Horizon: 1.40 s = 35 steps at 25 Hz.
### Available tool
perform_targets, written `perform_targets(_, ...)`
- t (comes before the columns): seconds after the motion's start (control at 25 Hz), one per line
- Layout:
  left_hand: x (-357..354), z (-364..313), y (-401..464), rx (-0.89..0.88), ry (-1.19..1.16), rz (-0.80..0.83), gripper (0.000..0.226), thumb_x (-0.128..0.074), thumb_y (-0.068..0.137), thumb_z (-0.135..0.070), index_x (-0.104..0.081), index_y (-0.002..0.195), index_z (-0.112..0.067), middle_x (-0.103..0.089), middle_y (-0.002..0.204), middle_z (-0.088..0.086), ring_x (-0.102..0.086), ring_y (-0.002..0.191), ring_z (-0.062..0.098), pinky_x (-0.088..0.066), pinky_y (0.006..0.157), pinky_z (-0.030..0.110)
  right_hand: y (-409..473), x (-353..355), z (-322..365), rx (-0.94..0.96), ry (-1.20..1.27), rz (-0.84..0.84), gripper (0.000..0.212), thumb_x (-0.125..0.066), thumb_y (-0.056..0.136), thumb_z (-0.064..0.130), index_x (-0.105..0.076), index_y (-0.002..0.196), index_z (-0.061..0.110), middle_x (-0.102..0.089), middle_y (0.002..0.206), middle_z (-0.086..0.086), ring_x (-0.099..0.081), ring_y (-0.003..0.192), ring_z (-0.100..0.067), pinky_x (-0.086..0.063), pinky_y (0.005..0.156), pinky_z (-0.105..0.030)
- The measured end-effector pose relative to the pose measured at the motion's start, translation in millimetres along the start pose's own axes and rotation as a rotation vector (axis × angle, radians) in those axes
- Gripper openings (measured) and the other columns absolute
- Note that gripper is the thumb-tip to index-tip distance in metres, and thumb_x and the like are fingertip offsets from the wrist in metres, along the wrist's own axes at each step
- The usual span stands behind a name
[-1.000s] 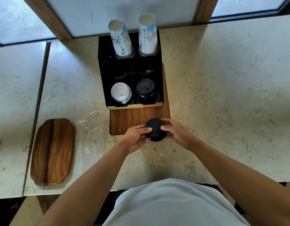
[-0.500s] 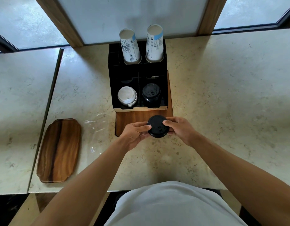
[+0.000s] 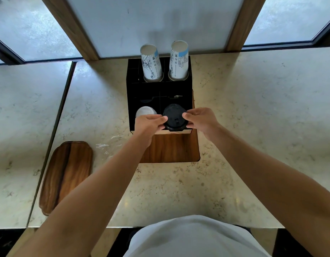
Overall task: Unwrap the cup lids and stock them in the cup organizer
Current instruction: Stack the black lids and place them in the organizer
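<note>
A stack of black cup lids is held from both sides over the front right slot of the black cup organizer. My left hand grips its left edge and my right hand grips its right edge, fingers curled round the rim. White lids fill the front left slot, partly hidden by my left hand. The black lids that sat in the right slot are hidden under the held stack.
Two stacks of printed paper cups stand in the organizer's back slots. The organizer sits on a wooden board. Clear plastic wrap lies left of the board, and a wooden tray lies further left on the marble counter.
Both hands carried the black lid stack forward from above the wooden board to over the organizer's front right slot. The camera view moved closer.
</note>
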<state>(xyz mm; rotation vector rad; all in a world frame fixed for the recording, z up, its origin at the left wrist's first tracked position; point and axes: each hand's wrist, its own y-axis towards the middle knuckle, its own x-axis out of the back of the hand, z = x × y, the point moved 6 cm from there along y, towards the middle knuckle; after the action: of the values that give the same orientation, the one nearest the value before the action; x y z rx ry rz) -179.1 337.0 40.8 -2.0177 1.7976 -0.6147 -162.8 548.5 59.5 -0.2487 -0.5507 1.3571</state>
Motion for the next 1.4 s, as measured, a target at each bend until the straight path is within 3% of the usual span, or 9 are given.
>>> perform_targets(0.2, -10, -9, 19, -0.044, 0.055, -0.062, 0.014, -0.084, 0.083, -0.02, -0.072, 0.084, -0.027, -0.072, 0.084, -0.01, -0.07, 0.07, -0.009, -0.051, 0.056, 0.009, 13, -1, 31, 0.165, -0.294, -0.132, 0.023, -0.069, 0.096, 0.029, -0.079, 0.104, 0.009, -0.078, 0.104, -0.01, -0.077, 0.085, -0.025, -0.064, 0.084, -0.04)
perform_targets(0.4, -15, -8, 33, -0.063, 0.148, -0.101, 0.013, -0.083, 0.084, -0.024, -0.076, 0.094, -0.02, -0.073, 0.081, -0.011, -0.069, 0.067, -0.01, -0.051, 0.057, 0.008, 25, -7, 33, 0.169, -0.412, -0.133, 0.036, -0.059, 0.101, 0.022, -0.073, 0.072, 0.006, -0.076, 0.088, -0.02, -0.076, 0.08, -0.033, -0.063, 0.081, -0.043)
perform_targets(0.48, -16, -10, 36, -0.083, 0.25, -0.125, 0.007, -0.082, 0.085, -0.03, -0.076, 0.086, -0.027, -0.072, 0.074, -0.012, -0.071, 0.065, -0.004, -0.055, 0.06, 0.014, 28, -9, 35, 0.184, -0.464, -0.131, 0.041, -0.058, 0.102, 0.02, -0.065, 0.063, 0.011, -0.074, 0.08, -0.018, -0.074, 0.074, -0.029, -0.064, 0.077, -0.041)
perform_targets(0.64, -18, -17, 42, -0.145, 0.369, -0.17, 0.029, -0.081, 0.085, -0.03, -0.067, 0.06, -0.033, -0.066, 0.052, -0.019, -0.07, 0.059, 0.003, -0.057, 0.062, 0.021, 32, -13, 42, 0.217, -0.584, -0.151, 0.027, -0.057, 0.102, 0.019, -0.071, 0.08, 0.011, -0.069, 0.076, -0.01, -0.063, 0.064, -0.019, -0.057, 0.065, -0.028)
perform_targets(0.76, -19, -20, 45, -0.18, 0.469, -0.191, 0.036, -0.079, 0.087, -0.029, -0.064, 0.055, -0.033, -0.07, 0.056, -0.008, -0.07, 0.059, 0.01, -0.055, 0.057, 0.023, 36, -18, 44, 0.213, -0.628, -0.143, 0.023, -0.055, 0.103, 0.02, -0.071, 0.089, 0.011, -0.064, 0.078, -0.005, -0.058, 0.067, -0.017, -0.049, 0.065, -0.027)
perform_targets(1.0, -25, -21, 46, -0.206, 0.653, -0.225, 0.043, -0.074, 0.091, -0.03, -0.059, 0.052, -0.032, -0.067, 0.055, -0.004, -0.066, 0.052, 0.007, -0.041, 0.047, 0.015, 43, -21, 39, 0.177, -0.721, -0.132, 0.029, -0.052, 0.105, 0.02, -0.063, 0.079, 0.012, -0.057, 0.072, -0.003, -0.046, 0.056, -0.006, -0.031, 0.05, -0.019)
perform_targets(1.24, -29, -21, 46, -0.244, 0.741, -0.196, 0.047, -0.067, 0.096, -0.025, -0.054, 0.052, -0.028, -0.06, 0.051, -0.004, -0.063, 0.05, 0.01, -0.039, 0.046, 0.018, 42, -24, 38, 0.191, -0.73, -0.108, 0.026, -0.05, 0.105, 0.015, -0.07, 0.093, 0.004, -0.059, 0.083, -0.008, -0.054, 0.073, -0.02, -0.04, 0.068, -0.025)
perform_targets(1.32, -28, -20, 47, -0.241, 0.766, -0.176, 0.044, -0.067, 0.096, -0.026, -0.057, 0.053, -0.026, -0.067, 0.058, 0.003, -0.069, 0.057, 0.017, -0.048, 0.048, 0.021, 41, -26, 37, 0.196, -0.739, -0.084, 0.023, -0.049, 0.104, 0.011, -0.069, 0.095, 0.005, -0.062, 0.089, -0.012, -0.055, 0.078, -0.022, -0.041, 0.069, -0.026)
perform_targets(1.4, -26, -17, 51, -0.209, 0.73, -0.134, 0.036, -0.067, 0.096, -0.025, -0.065, 0.06, -0.021, -0.073, 0.069, 0.011, -0.073, 0.068, 0.025, -0.06, 0.063, 0.034, 41, -27, 36, 0.199, -0.739, -0.07, 0.024, -0.05, 0.104, 0.01, -0.072, 0.104, 0.001, -0.067, 0.096, -0.015, -0.059, 0.081, -0.023, -0.044, 0.069, -0.027)
